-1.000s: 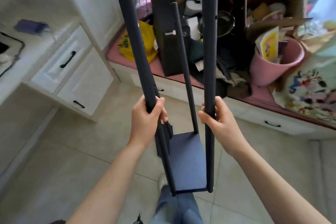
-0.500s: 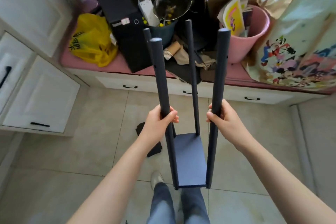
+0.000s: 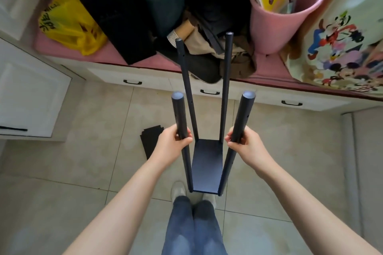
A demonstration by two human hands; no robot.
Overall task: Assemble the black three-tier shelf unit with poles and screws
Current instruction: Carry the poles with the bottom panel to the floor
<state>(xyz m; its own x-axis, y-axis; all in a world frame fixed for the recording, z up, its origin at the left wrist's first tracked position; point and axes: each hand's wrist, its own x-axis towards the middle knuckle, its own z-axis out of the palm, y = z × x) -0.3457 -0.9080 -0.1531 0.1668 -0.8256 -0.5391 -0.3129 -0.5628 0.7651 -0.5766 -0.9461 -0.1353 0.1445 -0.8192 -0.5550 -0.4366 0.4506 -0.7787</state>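
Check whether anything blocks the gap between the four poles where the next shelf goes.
Nothing visible does. The space between the poles above the bottom shelf is open; the left hand grips the near left pole, the right hand the near right pole.

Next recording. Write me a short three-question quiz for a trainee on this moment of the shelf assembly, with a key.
1. How many black round poles rise from the flat black shelf panel?
2. True or false: the left hand and the right hand each grip one of the two nearer poles.
3. What lies on the beige tiled floor just left of the left hand? A) a pink plastic bucket B) a pile of flat black panels C) a yellow plastic bag
Key: 1: four. 2: true. 3: B.
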